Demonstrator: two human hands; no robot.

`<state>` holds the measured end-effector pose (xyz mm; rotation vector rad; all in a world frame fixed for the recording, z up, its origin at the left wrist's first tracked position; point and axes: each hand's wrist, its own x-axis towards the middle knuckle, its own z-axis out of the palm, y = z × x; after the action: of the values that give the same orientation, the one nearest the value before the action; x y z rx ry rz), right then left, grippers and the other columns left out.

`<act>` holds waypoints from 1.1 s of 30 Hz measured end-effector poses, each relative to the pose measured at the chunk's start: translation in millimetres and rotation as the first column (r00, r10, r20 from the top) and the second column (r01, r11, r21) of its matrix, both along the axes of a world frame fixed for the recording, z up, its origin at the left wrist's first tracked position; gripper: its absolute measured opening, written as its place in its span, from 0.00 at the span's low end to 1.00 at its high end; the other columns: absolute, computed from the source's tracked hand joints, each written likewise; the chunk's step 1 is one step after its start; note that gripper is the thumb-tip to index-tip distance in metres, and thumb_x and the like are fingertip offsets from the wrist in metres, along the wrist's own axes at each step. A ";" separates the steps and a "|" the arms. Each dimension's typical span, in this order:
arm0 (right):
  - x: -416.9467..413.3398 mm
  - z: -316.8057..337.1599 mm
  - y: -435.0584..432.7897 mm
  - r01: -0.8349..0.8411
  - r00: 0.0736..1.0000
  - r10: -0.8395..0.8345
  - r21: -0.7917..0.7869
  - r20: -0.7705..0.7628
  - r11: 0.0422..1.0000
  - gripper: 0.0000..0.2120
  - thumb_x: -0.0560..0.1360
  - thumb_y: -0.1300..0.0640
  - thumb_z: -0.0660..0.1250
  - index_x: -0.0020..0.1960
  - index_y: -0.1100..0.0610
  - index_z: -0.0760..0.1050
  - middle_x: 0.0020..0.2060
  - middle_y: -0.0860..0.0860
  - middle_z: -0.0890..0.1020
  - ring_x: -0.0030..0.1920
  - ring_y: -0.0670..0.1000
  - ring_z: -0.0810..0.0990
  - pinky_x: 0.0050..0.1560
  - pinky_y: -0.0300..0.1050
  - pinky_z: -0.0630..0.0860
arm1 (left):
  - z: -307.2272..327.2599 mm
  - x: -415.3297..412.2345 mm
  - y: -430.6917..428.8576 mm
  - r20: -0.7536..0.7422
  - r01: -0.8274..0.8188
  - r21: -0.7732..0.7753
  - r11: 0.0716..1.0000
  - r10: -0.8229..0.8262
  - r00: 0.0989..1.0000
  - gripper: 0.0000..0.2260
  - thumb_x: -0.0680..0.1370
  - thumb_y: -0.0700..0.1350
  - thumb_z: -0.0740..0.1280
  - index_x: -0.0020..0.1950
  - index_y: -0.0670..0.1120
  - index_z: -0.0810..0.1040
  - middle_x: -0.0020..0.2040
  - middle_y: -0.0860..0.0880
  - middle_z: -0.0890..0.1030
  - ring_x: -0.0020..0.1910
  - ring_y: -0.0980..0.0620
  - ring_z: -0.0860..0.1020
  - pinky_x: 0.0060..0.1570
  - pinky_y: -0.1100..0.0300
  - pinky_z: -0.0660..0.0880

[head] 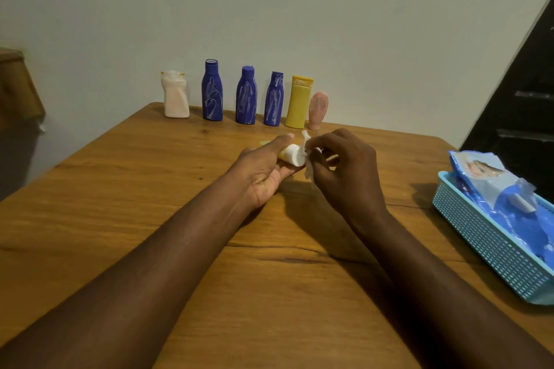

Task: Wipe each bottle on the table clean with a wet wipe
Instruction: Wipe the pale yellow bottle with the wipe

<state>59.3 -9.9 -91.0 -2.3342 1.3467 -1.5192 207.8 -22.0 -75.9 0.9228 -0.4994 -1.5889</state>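
Observation:
My left hand [263, 169] holds a small yellow bottle with a white cap [291, 155] above the middle of the table, thumb along its top. My right hand [341, 168] pinches a white wet wipe [307, 159] against the cap end. Most of the bottle is hidden by my fingers. Along the far edge stand a whitish bottle [176, 95], three blue bottles smeared with white streaks [212, 91] [246, 96] [274, 99], a yellow bottle [299, 102] and a small pink tube [318, 110].
A light blue plastic basket [491, 252] sits at the table's right edge with a blue pack of wet wipes [497, 186] in it. The wooden table [150, 204] ends at a pale wall behind the bottles. A dark structure stands at the far right.

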 end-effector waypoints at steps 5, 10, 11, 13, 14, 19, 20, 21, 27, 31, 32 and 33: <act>6.3 0.4 3.5 -0.083 0.986 0.089 0.048 -0.140 0.995 0.08 0.75 0.62 0.75 0.53 0.54 0.85 0.49 0.49 0.82 0.48 0.47 0.80 0.47 0.48 0.82 | -2.4 1.2 0.5 0.049 -0.007 0.018 1.000 0.006 0.999 0.17 0.79 0.37 0.72 0.67 0.35 0.76 0.57 0.35 0.82 0.50 0.42 0.86 0.41 0.52 0.86; 2.1 -0.9 -1.1 0.012 1.000 -0.011 0.069 -0.023 0.998 0.04 0.73 0.60 0.73 0.46 0.54 0.85 0.42 0.48 0.82 0.42 0.47 0.80 0.44 0.53 0.82 | -0.2 -0.6 0.8 0.028 0.017 0.000 1.000 -0.017 0.999 0.19 0.79 0.36 0.72 0.68 0.34 0.73 0.59 0.33 0.82 0.53 0.39 0.86 0.43 0.46 0.86; -0.1 -0.8 -2.7 0.020 1.000 -0.020 0.069 0.005 0.997 0.03 0.74 0.60 0.73 0.46 0.55 0.85 0.42 0.48 0.82 0.42 0.47 0.80 0.44 0.53 0.82 | 0.0 -0.5 -0.2 0.036 0.024 -0.001 1.000 -0.024 0.999 0.19 0.79 0.36 0.72 0.69 0.35 0.73 0.60 0.34 0.82 0.55 0.39 0.85 0.46 0.44 0.85; -2.1 -0.8 -4.7 0.017 0.999 -0.019 0.070 0.034 0.997 0.04 0.75 0.60 0.71 0.48 0.56 0.85 0.44 0.48 0.83 0.44 0.47 0.80 0.45 0.53 0.82 | -1.8 -0.1 -1.9 0.074 0.039 0.001 0.999 -0.039 0.997 0.20 0.79 0.37 0.72 0.70 0.38 0.73 0.62 0.36 0.82 0.59 0.38 0.83 0.51 0.40 0.84; -1.8 -0.7 -4.7 0.004 0.999 -0.007 0.078 0.033 0.997 0.04 0.76 0.60 0.71 0.49 0.55 0.85 0.45 0.48 0.83 0.45 0.47 0.81 0.46 0.52 0.82 | -2.8 -0.1 -1.9 0.099 0.051 0.002 0.999 -0.051 0.994 0.20 0.78 0.37 0.72 0.69 0.38 0.74 0.62 0.37 0.82 0.60 0.38 0.82 0.53 0.38 0.83; 4.3 0.0 -1.7 -0.060 0.988 0.085 0.187 -0.128 0.981 0.07 0.74 0.59 0.75 0.52 0.51 0.86 0.50 0.48 0.82 0.50 0.47 0.80 0.49 0.46 0.81 | -5.6 -0.3 -1.6 0.132 0.077 0.004 0.997 -0.077 0.988 0.14 0.79 0.36 0.71 0.64 0.39 0.77 0.57 0.37 0.84 0.56 0.40 0.84 0.49 0.45 0.85; 3.8 1.3 -1.7 -0.060 0.984 0.095 0.225 -0.152 0.973 0.08 0.74 0.59 0.75 0.52 0.50 0.86 0.50 0.48 0.82 0.49 0.47 0.80 0.49 0.46 0.81 | -5.8 0.0 -2.3 0.136 0.068 0.003 0.998 -0.068 0.988 0.14 0.79 0.37 0.71 0.65 0.39 0.77 0.58 0.37 0.83 0.56 0.40 0.84 0.52 0.44 0.84; 2.5 2.7 -1.7 -0.059 0.982 0.103 0.259 -0.160 0.964 0.08 0.73 0.59 0.75 0.51 0.50 0.87 0.50 0.47 0.82 0.49 0.46 0.80 0.49 0.47 0.82 | -6.2 0.4 -3.3 0.149 0.062 0.000 0.998 -0.062 0.987 0.14 0.80 0.38 0.71 0.65 0.40 0.77 0.58 0.38 0.83 0.57 0.40 0.84 0.56 0.42 0.83; -4.4 6.1 -4.7 0.009 1.000 -0.002 0.264 -0.029 0.965 0.07 0.75 0.61 0.71 0.50 0.53 0.85 0.42 0.43 0.82 0.43 0.43 0.80 0.48 0.48 0.82 | -4.4 -4.7 -2.7 0.159 0.072 -0.033 0.997 -0.066 0.985 0.06 0.81 0.39 0.70 0.56 0.42 0.76 0.54 0.40 0.83 0.58 0.40 0.83 0.60 0.36 0.79; -7.2 4.2 -9.1 0.011 0.997 -0.026 0.210 0.070 0.978 0.09 0.77 0.63 0.70 0.55 0.55 0.85 0.44 0.42 0.83 0.45 0.42 0.80 0.47 0.42 0.80 | -5.5 -3.8 -1.8 0.235 0.117 -0.049 0.992 -0.102 0.967 0.12 0.80 0.43 0.71 0.62 0.44 0.77 0.55 0.42 0.85 0.58 0.42 0.84 0.60 0.37 0.79; -7.5 3.8 -9.5 -0.001 0.995 -0.019 0.195 0.101 0.981 0.09 0.77 0.63 0.70 0.55 0.54 0.85 0.46 0.43 0.84 0.46 0.43 0.81 0.46 0.41 0.79 | -5.7 -3.7 -1.5 0.245 0.116 -0.059 0.992 -0.098 0.964 0.13 0.80 0.44 0.72 0.63 0.44 0.78 0.56 0.43 0.85 0.58 0.43 0.83 0.62 0.38 0.79; -7.5 3.7 -9.4 -0.016 0.992 -0.008 0.188 0.124 0.982 0.10 0.78 0.62 0.70 0.56 0.54 0.85 0.47 0.44 0.84 0.47 0.43 0.81 0.46 0.40 0.78 | -6.1 -3.5 -1.9 0.256 0.111 -0.068 0.992 -0.090 0.962 0.13 0.80 0.44 0.72 0.64 0.44 0.78 0.56 0.43 0.85 0.59 0.44 0.83 0.64 0.40 0.78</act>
<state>51.9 -19.3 -87.3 -2.0930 1.3879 -1.4384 204.2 -23.9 -82.1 1.0576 -0.7954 -1.5366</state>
